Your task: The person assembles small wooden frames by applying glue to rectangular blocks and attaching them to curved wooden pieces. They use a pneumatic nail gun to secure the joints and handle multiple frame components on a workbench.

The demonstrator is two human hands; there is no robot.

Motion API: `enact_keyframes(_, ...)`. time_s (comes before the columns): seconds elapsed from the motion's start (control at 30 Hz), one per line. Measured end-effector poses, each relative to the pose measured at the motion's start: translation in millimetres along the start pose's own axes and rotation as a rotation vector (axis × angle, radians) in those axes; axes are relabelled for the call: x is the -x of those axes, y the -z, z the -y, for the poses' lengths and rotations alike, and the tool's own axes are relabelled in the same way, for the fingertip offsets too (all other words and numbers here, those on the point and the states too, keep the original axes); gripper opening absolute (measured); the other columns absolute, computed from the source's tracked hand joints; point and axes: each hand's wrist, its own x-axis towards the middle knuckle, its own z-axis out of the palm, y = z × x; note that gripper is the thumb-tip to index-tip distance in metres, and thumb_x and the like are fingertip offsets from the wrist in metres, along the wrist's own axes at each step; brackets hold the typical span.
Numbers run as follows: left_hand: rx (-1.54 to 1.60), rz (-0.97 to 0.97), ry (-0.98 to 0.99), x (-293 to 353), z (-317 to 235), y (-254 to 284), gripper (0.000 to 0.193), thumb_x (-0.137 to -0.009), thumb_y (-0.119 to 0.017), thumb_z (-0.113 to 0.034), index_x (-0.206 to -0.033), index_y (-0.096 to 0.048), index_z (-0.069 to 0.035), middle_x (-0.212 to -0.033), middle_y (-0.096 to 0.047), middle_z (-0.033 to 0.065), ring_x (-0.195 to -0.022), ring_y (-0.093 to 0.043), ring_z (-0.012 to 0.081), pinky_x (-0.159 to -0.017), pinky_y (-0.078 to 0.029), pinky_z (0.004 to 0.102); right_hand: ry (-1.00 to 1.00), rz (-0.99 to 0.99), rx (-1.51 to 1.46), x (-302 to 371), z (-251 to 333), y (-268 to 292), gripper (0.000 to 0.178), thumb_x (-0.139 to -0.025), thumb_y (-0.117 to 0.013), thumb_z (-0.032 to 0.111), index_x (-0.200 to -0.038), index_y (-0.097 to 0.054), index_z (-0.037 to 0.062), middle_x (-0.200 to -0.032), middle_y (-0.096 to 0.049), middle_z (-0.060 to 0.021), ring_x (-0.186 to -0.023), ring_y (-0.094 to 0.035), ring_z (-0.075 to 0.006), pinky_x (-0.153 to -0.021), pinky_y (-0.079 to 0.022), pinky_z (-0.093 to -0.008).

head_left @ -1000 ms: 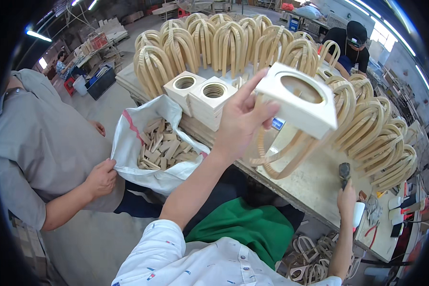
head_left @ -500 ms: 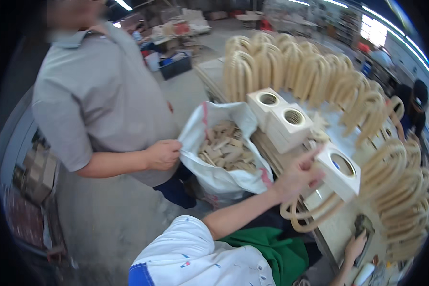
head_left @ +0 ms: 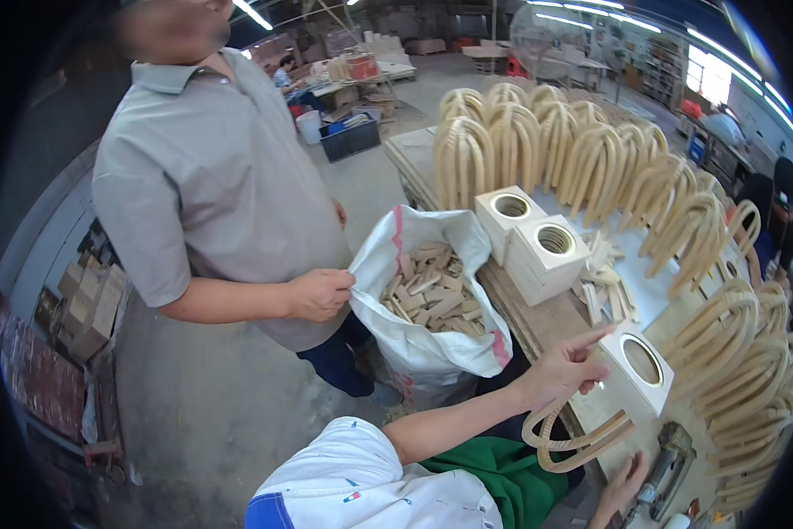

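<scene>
My left hand (head_left: 559, 375) is beside a pale wooden box (head_left: 621, 375) with a round hole in its top face. Its index finger reaches along the box's near corner while the other fingers curl in; what they pinch is too small to make out. Bent wooden loops (head_left: 582, 451) stick out from the low side of this box over the table edge. My right hand (head_left: 624, 488) has its fingers apart, next to a dark hand tool (head_left: 667, 472) that looks like a nail gun lying on the table (head_left: 538, 322).
A co-worker's hand (head_left: 323, 294) grips the rim of a white woven sack (head_left: 370, 291) holding wood offcuts (head_left: 432, 291). Two more holed boxes (head_left: 546, 256) stand beyond, near loose wood strips (head_left: 610, 295). Bundles of bent wooden loops (head_left: 595, 167) line the table's far and right sides.
My right hand has let go of the dark tool and opened beside it. My left hand has drawn slightly nearer to me, by the holed box. The view has shifted, so everything sits lower.
</scene>
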Motion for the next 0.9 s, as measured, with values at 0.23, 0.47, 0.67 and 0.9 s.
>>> enact_keyframes(0.23, -0.03, -0.236, -0.06, -7, 8, 12, 0.05, -0.091, -0.057, -0.005, -0.139, -0.044, -0.01, -0.102, -0.062, -0.0001, -0.075, -0.055, 0.005, -0.064, -0.048, 0.0214, -0.012, -0.116, 0.162, -1, 30, -23, 0.02, -0.091, -0.056, 0.007, -0.107, -0.061, -0.0025, -0.102, -0.062, -0.0161, -0.096, -0.058, -0.0287, -0.086, -0.046, -0.0355)
enact_keyframes(0.47, 0.199, -0.091, -0.028, -47, 22, 14, 0.047, -0.095, -0.056, -0.016, -0.139, -0.04, -0.007, -0.091, -0.059, 0.0007, -0.07, -0.054, 0.007, -0.059, -0.047, 0.0221, -0.032, -0.209, 0.043, -5, 36, -14, 0.012, -0.09, -0.056, 0.005, -0.097, -0.064, -0.0005, -0.092, -0.065, -0.013, -0.087, -0.061, -0.0256, -0.078, -0.046, -0.0329)
enact_keyframes(0.67, 0.226, -0.092, 0.009, -59, 21, 28, 0.038, -0.095, -0.058, -0.019, -0.13, -0.048, -0.009, -0.084, -0.056, -0.0001, -0.068, -0.054, 0.0076, -0.058, -0.047, 0.0221, -0.035, -0.214, 0.039, -1, 34, -16, 0.011, -0.09, -0.056, 0.004, -0.096, -0.065, -0.0007, -0.09, -0.065, -0.0115, -0.085, -0.061, -0.0224, -0.077, -0.046, -0.0308)
enact_keyframes(0.9, 0.224, -0.138, -0.004, -75, 19, 51, 0.021, -0.094, -0.059, -0.022, -0.109, -0.057, -0.008, -0.084, -0.057, 0.0022, -0.07, -0.053, 0.0096, -0.06, -0.047, 0.0244, -0.049, -0.216, 0.054, -4, 35, -19, 0.011, -0.09, -0.055, 0.002, -0.095, -0.064, -0.0027, -0.091, -0.065, -0.0107, -0.086, -0.061, -0.0211, -0.079, -0.047, -0.0301)
